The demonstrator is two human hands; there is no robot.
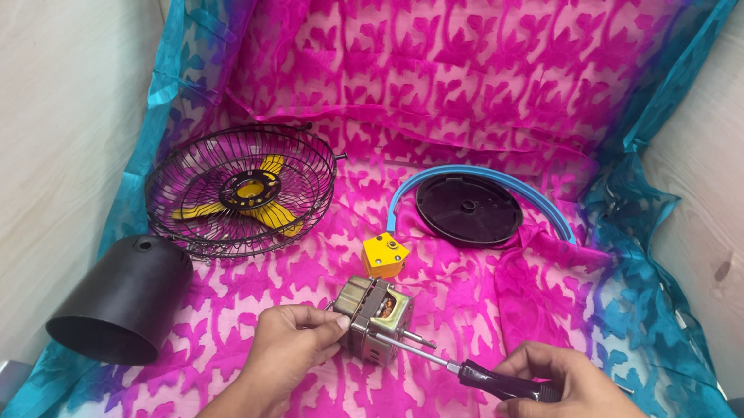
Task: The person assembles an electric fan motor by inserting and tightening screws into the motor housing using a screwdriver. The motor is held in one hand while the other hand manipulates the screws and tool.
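A small electric motor (373,315) with metal plates and copper windings sits on the pink patterned cloth (469,86). My left hand (291,344) grips its left side. My right hand (574,401) holds a screwdriver (475,374) with a dark handle; its shaft points left and its tip touches the motor's lower front. A short shaft sticks out of the motor toward the right.
A black wire fan guard (242,190) with yellow blades lies at the left. A black cone-shaped housing (123,300) lies on its side below it. A yellow block (384,256), a blue ring (493,186) and a black round plate (468,210) lie behind the motor.
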